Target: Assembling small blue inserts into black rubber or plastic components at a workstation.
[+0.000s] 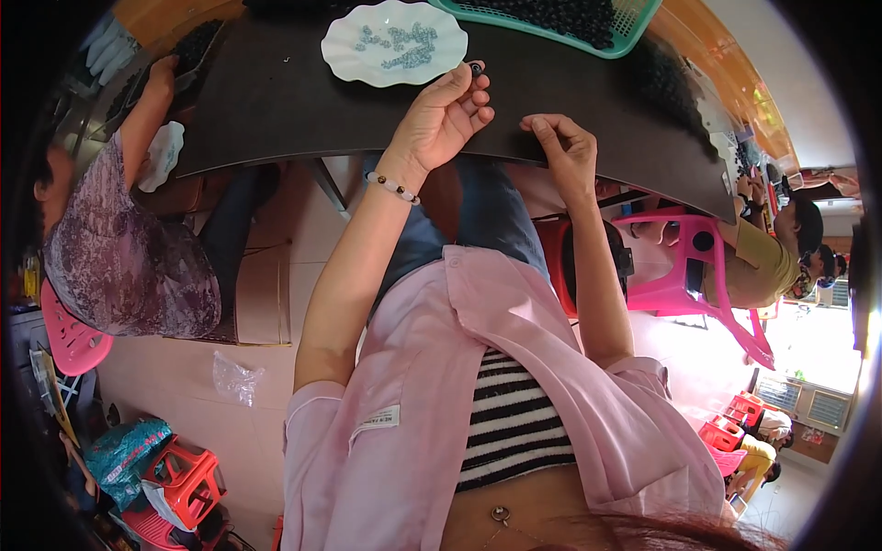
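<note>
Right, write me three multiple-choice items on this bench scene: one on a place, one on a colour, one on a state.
1. Where does the white scalloped plate sit?
A. on the dark table, beyond the hands
B. on the floor
C. on the pink chair

2. What colour is the basket at the far edge of the table?
A. red
B. teal green
C. yellow

3. What is the left hand doing?
A. lying flat and empty
B. pinching a small dark ring at its fingertips
C. gripping the plate

Answers: 1 A, the plate rests on the table top past both hands. 2 B, its mesh walls are teal green. 3 B, the ring sits between thumb and forefinger, while the right hand pinches its fingers together near the table's edge.
</note>
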Motion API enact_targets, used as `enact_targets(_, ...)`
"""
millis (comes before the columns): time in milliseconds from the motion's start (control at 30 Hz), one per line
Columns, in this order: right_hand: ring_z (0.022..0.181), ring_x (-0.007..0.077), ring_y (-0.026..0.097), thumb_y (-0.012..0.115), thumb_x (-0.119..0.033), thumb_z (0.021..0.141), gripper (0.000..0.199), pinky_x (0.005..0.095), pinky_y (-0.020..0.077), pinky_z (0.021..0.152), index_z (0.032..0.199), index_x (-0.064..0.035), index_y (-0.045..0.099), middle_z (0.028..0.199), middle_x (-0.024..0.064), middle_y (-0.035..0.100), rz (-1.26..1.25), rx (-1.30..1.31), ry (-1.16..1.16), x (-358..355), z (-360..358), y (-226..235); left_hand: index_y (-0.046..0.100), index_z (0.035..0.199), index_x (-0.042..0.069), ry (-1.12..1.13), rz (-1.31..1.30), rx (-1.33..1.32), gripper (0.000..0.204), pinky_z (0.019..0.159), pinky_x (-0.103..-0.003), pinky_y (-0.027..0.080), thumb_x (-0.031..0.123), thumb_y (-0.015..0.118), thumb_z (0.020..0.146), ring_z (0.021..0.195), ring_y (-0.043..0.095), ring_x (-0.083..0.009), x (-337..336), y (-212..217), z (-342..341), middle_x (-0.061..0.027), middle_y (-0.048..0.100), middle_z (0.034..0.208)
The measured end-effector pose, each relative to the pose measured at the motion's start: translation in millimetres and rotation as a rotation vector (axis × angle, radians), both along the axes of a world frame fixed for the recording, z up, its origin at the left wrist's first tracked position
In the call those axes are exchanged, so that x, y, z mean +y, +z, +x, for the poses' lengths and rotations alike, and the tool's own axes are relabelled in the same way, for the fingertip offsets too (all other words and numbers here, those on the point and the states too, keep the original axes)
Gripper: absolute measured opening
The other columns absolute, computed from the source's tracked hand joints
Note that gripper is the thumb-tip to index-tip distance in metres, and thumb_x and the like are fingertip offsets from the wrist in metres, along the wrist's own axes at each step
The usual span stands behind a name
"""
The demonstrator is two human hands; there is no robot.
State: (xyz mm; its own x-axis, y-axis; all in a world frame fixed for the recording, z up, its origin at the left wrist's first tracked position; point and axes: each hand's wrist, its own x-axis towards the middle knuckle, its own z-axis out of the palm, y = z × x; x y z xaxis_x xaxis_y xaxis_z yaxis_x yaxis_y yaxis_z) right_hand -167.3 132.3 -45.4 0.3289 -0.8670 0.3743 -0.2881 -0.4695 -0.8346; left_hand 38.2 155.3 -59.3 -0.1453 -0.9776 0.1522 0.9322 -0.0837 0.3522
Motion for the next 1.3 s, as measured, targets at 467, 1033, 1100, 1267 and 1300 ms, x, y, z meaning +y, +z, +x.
enact_targets(467, 0.065, 0.0212, 0.058, 0.065, -0.016, 0.082, 0.017, 0.0312, 0.0451, 0.061, 0.070, -0.0037, 0.066, 0.073, 0.0074, 0.066, -0.594, 0.097, 0.327, 51.8, 7.6, 0.0, 0.058, 0.105, 0.006, -0.022, -0.022, 0.033, 0.025, 0.072, -0.029, 0.050, 0.024, 0.066, 0.088, 0.076, 0.055, -0.0101, 1.8, -4.7, 0.9, -0.0015, 0.059, 0.089)
enact_targets(1033, 0.081, 0.0300, 0.064, 0.060, -0.034, 0.087, 0.029, 0.0412, 0.0483, 0.074, 0.089, -0.0073, 0.070, 0.083, 0.0177, 0.066, 0.115, 0.719, 0.323, 9.2, -13.7, -170.4, 0.060, 0.104, 0.005, -0.031, -0.017, 0.052, 0.022, 0.072, -0.028, 0.048, 0.022, 0.063, 0.090, 0.075, 0.054, -0.0102, 11.2, -9.2, 3.9, -0.0029, 0.061, 0.090)
enact_targets(1100, 0.093, 0.0326, 0.064, 0.057, -0.039, 0.087, 0.032, 0.0441, 0.0470, 0.085, 0.092, -0.0108, 0.072, 0.092, 0.0186, 0.068, 0.155, 0.841, 0.246, -10.0, -6.2, -180.5, 0.059, 0.105, 0.006, -0.032, -0.017, 0.049, 0.025, 0.071, -0.028, 0.049, 0.023, 0.065, 0.089, 0.075, 0.055, -0.0104, 11.2, -10.2, 5.5, -0.0022, 0.060, 0.089)
enact_targets(1267, 0.108, 0.0315, 0.058, 0.055, -0.041, 0.086, 0.044, 0.0484, 0.0465, 0.087, 0.117, -0.0101, 0.059, 0.116, 0.0154, 0.061, -0.377, 1.075, 0.038, -49.1, -5.5, -241.3, 0.058, 0.108, 0.005, -0.089, -0.037, 0.069, 0.024, 0.073, -0.029, 0.048, 0.021, 0.063, 0.090, 0.077, 0.056, -0.0112, 6.2, -7.2, -1.1, -0.0033, 0.061, 0.092)
enact_targets(1300, 0.108, 0.0315, 0.058, 0.055, -0.041, 0.086, 0.044, 0.0484, 0.0465, 0.087, 0.117, -0.0101, 0.059, 0.116, 0.0154, 0.061, -0.375, 1.076, 0.028, -50.0, 6.5, -238.8, 0.058, 0.108, 0.005, -0.084, -0.036, 0.071, 0.024, 0.074, -0.028, 0.048, 0.021, 0.063, 0.090, 0.077, 0.056, -0.0112, 5.8, -8.4, 0.1, -0.0035, 0.061, 0.092)
